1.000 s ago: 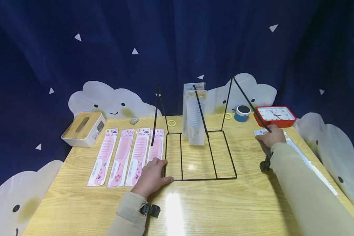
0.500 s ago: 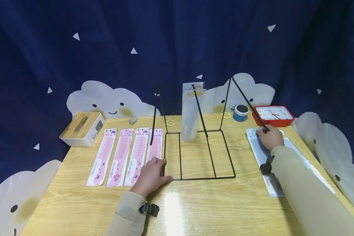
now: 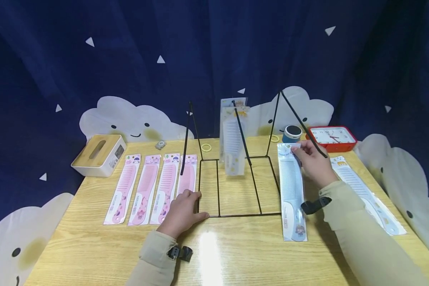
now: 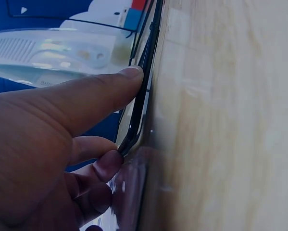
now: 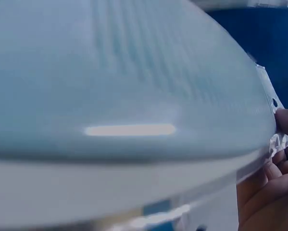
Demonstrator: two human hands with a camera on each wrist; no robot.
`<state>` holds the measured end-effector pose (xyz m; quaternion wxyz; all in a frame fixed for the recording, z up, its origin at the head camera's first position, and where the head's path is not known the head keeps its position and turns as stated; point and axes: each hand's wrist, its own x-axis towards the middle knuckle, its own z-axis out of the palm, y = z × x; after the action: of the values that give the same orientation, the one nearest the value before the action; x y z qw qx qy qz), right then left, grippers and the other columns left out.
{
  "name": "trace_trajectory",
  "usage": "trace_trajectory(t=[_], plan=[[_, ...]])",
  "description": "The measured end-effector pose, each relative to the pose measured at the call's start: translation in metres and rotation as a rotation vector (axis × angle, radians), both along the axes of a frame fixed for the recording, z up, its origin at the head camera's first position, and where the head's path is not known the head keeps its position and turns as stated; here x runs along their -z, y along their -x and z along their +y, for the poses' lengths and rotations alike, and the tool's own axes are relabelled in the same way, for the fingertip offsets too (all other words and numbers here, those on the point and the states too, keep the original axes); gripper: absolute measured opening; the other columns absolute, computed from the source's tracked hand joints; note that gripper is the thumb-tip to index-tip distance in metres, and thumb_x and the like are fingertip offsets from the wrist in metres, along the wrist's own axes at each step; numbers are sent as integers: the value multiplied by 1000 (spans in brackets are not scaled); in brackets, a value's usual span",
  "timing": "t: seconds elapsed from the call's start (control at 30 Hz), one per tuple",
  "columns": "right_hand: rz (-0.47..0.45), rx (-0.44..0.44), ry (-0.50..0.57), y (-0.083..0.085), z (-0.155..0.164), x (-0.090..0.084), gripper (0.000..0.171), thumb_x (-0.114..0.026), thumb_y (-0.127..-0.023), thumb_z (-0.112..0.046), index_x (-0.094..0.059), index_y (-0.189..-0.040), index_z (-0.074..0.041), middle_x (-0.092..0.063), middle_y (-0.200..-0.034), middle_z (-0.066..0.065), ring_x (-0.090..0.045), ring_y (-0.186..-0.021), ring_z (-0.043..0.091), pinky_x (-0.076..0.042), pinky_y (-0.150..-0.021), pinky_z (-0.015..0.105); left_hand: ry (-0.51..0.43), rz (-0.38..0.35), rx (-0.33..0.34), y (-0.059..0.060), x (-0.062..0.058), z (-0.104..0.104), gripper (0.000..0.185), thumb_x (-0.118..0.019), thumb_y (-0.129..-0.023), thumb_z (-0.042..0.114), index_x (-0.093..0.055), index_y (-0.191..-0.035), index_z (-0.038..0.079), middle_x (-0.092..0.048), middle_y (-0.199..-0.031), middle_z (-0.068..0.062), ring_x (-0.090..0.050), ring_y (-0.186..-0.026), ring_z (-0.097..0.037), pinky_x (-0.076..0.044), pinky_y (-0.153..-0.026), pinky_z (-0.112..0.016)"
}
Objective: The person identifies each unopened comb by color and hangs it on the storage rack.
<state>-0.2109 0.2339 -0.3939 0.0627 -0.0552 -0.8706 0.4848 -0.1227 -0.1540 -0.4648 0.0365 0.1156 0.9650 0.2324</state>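
My right hand (image 3: 312, 161) pinches the top of a packaged light-blue comb (image 3: 291, 190) and holds it lifted beside the right side of a black wire rack (image 3: 241, 186). In the right wrist view the comb (image 5: 129, 96) fills the frame, with my fingertips (image 5: 283, 125) at its edge. My left hand (image 3: 184, 210) rests on the rack's front left corner; the left wrist view shows the thumb (image 4: 105, 91) lying along the wire (image 4: 144, 96). Packaged blue combs (image 3: 233, 139) hang on the rack's middle rod. Several pink combs (image 3: 153, 186) lie to the left.
Another blue comb (image 3: 364, 192) lies at the table's right edge. A wooden-lidded tissue box (image 3: 99, 154) stands back left. At the back right sit a red clock (image 3: 331, 138) and a small blue tin (image 3: 292, 134). Yellow rings (image 3: 207, 147) lie behind the rack.
My right hand picked a blue comb up from the right side of the table and carried it left, towards the rack. The left hand has stayed on the rack's corner.
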Motion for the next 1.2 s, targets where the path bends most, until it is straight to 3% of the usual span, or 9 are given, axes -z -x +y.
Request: trace_trajectory(t=[0.1,0.3,0.5,0.67,0.83,0.97,1.2], plan=[[61,-57,59,-17,-21,-16,32,-57,-103,-35,-58,-114,-5,-54,-92,7,-53,-75,15,-48,-63,22,0,4,0,0,0,0,75,-85,-79,42,-59,-135,0,-58,-112,-12,-56,-98,-28,-47,-86,-45],[323,-219,87,-48,-53,-40,19,-63,-100,-18,-63,-104,0,-61,-84,6,-54,-67,13,-46,-56,21,-8,-3,-4,-1,0,0,75,-85,-78,41,-59,-135,-1,-58,-110,-10,-55,-97,-27,-46,-86,-44],[429,-332,193,-77,-78,-62,3,-65,-95,1,-65,-98,1,-62,-78,2,-50,-62,13,-43,-55,24,-4,0,-6,0,1,1,75,-85,-78,41,-60,-135,0,-58,-111,-11,-56,-98,-28,-46,-86,-45],[504,-441,242,-98,-92,-73,14,-64,-91,11,-67,-98,-1,-65,-84,3,-53,-64,13,-45,-55,24,-5,2,-5,0,0,1,74,-85,-78,41,-60,-135,0,-59,-112,-11,-56,-98,-28,-45,-86,-46],[598,-551,372,-112,-101,-78,16,-63,-88,17,-66,-96,3,-65,-91,9,-56,-70,14,-47,-58,23,2,7,-3,0,-1,1,74,-85,-78,41,-60,-135,0,-59,-112,-11,-57,-98,-29,-46,-87,-46],[632,-550,419,-114,-106,-81,13,-63,-88,16,-65,-97,6,-65,-92,9,-57,-72,14,-48,-60,22,2,5,-4,0,0,1,74,-85,-79,41,-60,-135,-1,-59,-111,-11,-56,-98,-28,-46,-87,-45],[630,-493,403,-110,-114,-86,17,-62,-88,18,-65,-98,5,-64,-87,7,-54,-68,14,-47,-59,22,1,-4,-9,0,1,1,74,-85,-79,40,-59,-135,0,-59,-111,-11,-56,-98,-28,-46,-86,-45]])
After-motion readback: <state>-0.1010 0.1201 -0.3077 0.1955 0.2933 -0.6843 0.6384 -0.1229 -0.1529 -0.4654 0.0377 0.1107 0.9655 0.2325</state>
